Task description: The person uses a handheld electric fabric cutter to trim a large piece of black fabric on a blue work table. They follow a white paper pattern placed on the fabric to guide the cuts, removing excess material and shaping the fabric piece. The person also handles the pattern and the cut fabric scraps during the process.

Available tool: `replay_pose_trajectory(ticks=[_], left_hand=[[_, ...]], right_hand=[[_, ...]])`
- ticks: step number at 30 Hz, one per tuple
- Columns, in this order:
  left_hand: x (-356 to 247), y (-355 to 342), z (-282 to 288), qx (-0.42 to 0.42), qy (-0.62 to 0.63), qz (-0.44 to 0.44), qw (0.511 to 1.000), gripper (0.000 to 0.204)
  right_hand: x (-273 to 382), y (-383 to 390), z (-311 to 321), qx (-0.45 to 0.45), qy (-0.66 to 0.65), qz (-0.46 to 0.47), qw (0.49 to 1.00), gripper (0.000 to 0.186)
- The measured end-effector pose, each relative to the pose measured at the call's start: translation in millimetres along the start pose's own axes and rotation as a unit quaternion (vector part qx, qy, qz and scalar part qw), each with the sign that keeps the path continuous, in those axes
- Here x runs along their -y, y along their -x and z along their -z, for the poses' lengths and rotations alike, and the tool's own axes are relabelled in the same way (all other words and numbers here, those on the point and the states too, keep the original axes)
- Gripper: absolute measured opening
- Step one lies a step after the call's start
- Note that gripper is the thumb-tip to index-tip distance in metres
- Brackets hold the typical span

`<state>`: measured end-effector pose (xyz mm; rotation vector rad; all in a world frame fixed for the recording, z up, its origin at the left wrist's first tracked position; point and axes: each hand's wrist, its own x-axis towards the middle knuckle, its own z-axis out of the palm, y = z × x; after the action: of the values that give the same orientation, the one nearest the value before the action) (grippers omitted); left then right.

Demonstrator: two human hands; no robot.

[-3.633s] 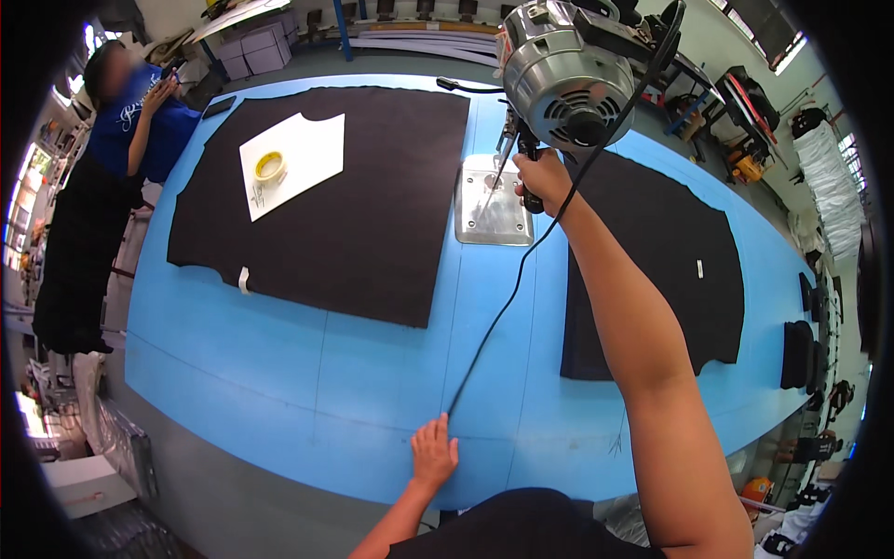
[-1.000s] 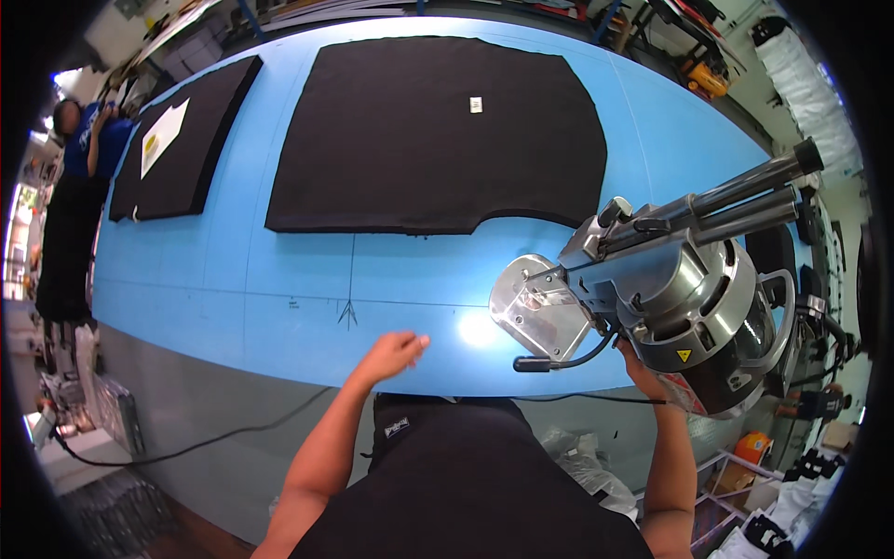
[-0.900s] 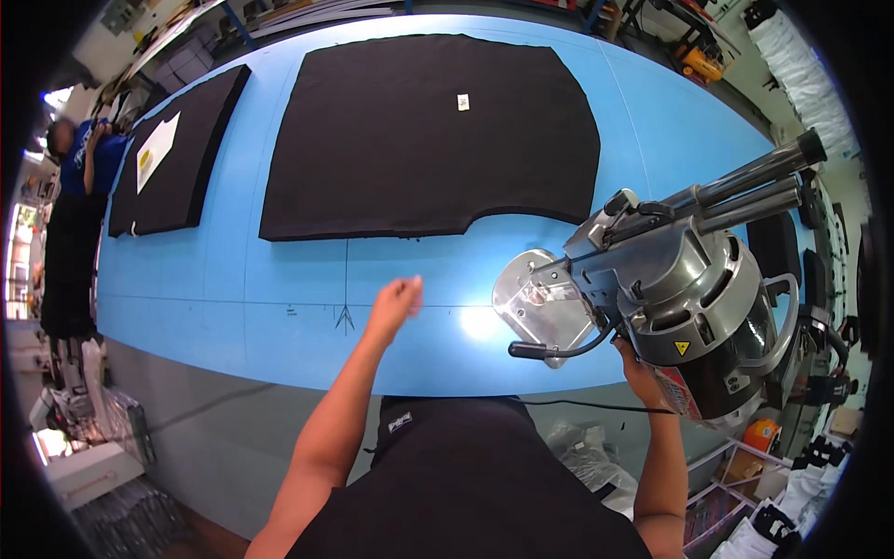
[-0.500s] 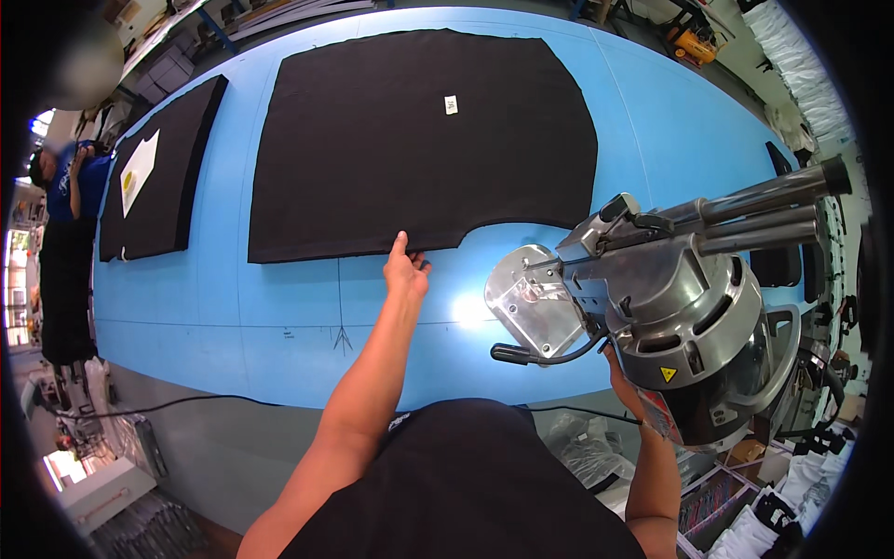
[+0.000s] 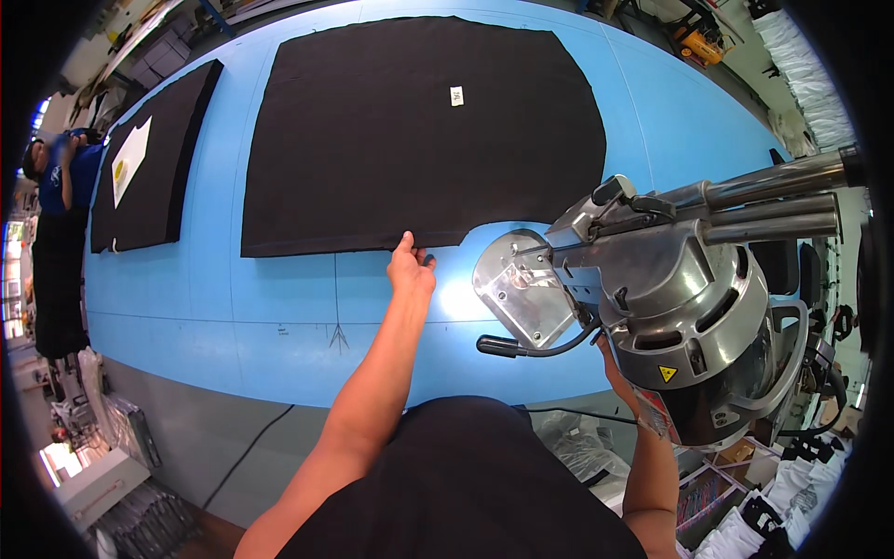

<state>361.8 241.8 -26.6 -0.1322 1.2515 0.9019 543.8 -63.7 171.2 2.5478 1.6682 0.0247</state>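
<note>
A thick stack of black fabric (image 5: pixel 419 140) lies on a blue cutting table (image 5: pixel 279 363), with a small white label (image 5: pixel 456 96) on top. My left hand (image 5: pixel 411 268) rests against its near edge, beside the notch where the outline curves inward. The thumb reaches over the edge, apart from the loosely bent fingers. At the right stands a metal cloth-cutting machine (image 5: pixel 689 307) on a jointed arm, its clear-topped base plate (image 5: pixel 521 289) at the curved edge. My right hand (image 5: pixel 613 368) is behind the machine's body, mostly hidden, so its grip does not show.
Another black fabric stack (image 5: pixel 158 177) with a white paper (image 5: pixel 132 160) and yellow roll lies at the left. A person in a blue shirt (image 5: pixel 70 177) stands beyond it. A cable (image 5: pixel 247 452) trails on the floor. Clear plastic (image 5: pixel 577 443) lies below the table's near edge.
The cutting machine has moved slightly left, its base plate closer to the notch. My left hand has shifted a little right along the edge. The cable at left hangs differently.
</note>
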Motion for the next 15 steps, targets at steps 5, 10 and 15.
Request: replay_pose_trajectory(ticks=[5,10,15], left_hand=[[-9.4,-21.1,17.2,-0.009,0.020,0.033,0.999,0.012],[-12.1,-18.2,33.6,0.051,0.011,0.038,0.998,0.013],[-5.9,-16.6,49.3,0.089,0.059,0.011,0.994,0.024]], right_hand=[[14.6,-4.0,9.1,-0.004,-0.047,-0.006,0.999,0.044],[25.2,8.9,1.5,0.049,-0.035,-0.037,0.998,0.050],[27.1,19.4,-14.9,-0.003,-0.083,0.008,0.997,0.051]])
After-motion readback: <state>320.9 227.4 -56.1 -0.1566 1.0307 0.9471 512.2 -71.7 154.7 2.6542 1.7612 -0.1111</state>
